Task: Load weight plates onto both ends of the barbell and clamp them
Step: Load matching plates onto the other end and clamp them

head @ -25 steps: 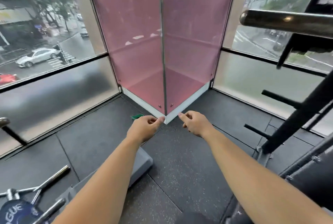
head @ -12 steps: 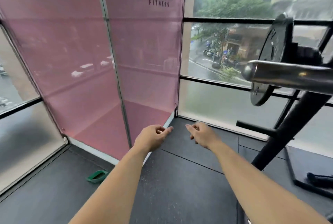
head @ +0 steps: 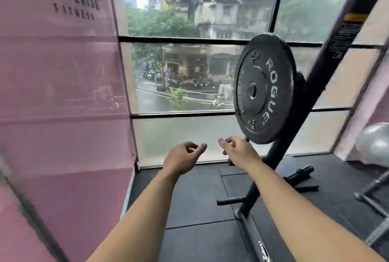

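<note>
A black weight plate (head: 263, 89) with white lettering hangs upright on a peg of a black plate rack (head: 311, 85) at the right. My left hand (head: 183, 157) and my right hand (head: 237, 152) are stretched out in front of me, just below and left of the plate, touching nothing. Both have loosely curled fingers and hold nothing. My right hand is closest to the plate's lower edge. The barbell is out of view.
A pink tinted panel (head: 63, 93) fills the left side, with windows behind. Bare rack pegs (head: 230, 200) stick out low on the rack post. A grey exercise ball (head: 374, 143) sits at the far right. Black rubber floor tiles (head: 200, 209) lie below.
The view has swung to the right: the plate on the rack is now near the middle right, and the barbell sleeve seen earlier at the right is gone. Both hands stay empty.
</note>
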